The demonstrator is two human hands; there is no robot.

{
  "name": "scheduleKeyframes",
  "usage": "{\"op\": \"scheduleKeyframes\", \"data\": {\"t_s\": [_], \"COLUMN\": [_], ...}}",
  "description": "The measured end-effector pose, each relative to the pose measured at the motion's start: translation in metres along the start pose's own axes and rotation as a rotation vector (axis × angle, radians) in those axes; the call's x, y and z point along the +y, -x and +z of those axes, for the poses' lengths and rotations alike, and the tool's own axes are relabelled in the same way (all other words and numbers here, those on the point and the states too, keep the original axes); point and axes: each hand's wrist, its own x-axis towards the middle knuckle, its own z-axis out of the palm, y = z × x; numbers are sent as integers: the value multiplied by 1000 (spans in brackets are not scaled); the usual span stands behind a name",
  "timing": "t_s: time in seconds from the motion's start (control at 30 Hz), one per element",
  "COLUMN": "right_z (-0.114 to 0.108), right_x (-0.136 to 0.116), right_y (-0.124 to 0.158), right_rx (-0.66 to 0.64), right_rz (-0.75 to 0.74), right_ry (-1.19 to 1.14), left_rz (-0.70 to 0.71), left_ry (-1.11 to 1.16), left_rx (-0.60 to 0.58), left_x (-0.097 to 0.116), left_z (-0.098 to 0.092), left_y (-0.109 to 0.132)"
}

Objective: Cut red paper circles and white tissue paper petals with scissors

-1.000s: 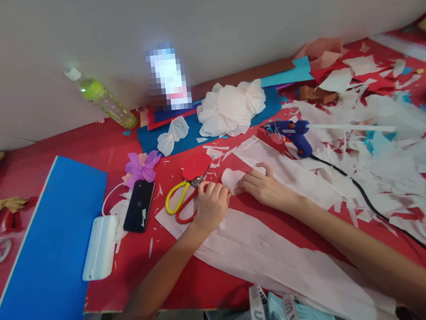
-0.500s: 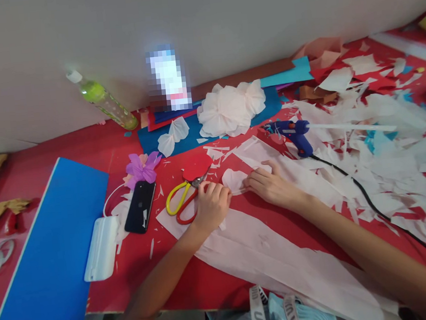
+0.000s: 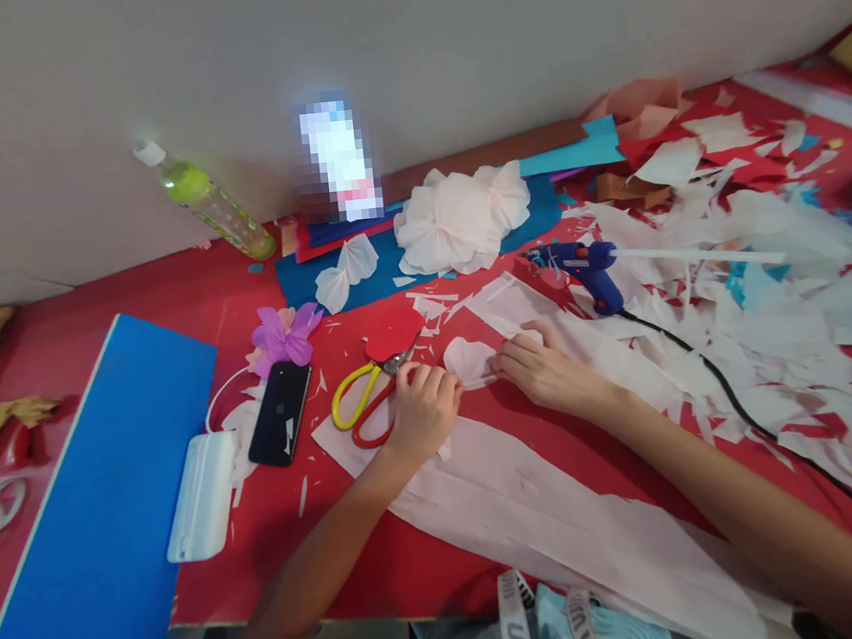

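A pale pink paper petal [image 3: 469,360] lies low over the red table, with its lower edge between my hands. At its left, my left hand [image 3: 426,402] has curled fingers closed at the petal's near corner. Opposite, my right hand [image 3: 540,369] pinches the right edge; the exact fingertip contact is partly hidden. Scissors [image 3: 364,396] with a yellow and a red handle lie against my left hand, and a red paper piece [image 3: 392,335] covers part of their blades. Beneath and in front of my hands stretches a long pale pink paper sheet [image 3: 534,500].
A blue glue gun [image 3: 593,268] with a white stick and black cord lies right, beside heaped paper scraps [image 3: 787,315]. Pale paper flowers [image 3: 453,218] sit behind. Leftward are a black phone [image 3: 279,414], purple flower [image 3: 286,335], blue board [image 3: 105,511] and bottle [image 3: 215,204].
My right hand's fingertips have shifted very slightly to the right along the petal's edge. My left hand stays in place.
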Motion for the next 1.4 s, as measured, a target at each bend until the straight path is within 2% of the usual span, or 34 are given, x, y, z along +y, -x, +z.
{"op": "scheduleKeyframes", "data": {"t_s": [0.27, 0.43, 0.67, 1.07, 1.27, 1.4], "right_z": [-5, -5, 3, -3, -11, -9], "right_x": [-6, -14, -16, -5, -12, -18], "right_y": [-6, -12, -12, -4, -7, -10], "right_rx": [167, 118, 30, 38, 29, 26], "right_rz": [126, 74, 80, 92, 125, 113], "right_ry": [-262, -325, -305, -268, -380, -374], "left_rz": [52, 103, 107, 95, 95, 90], "left_ry": [36, 56, 66, 44, 32, 40], "left_rx": [-29, -54, -59, -41, -30, -31], "left_x": [-1, -2, -2, 0, 2, 2], "left_z": [0, 0, 0, -3, -4, -4], "left_y": [1, 2, 1, 0, -1, 0]}}
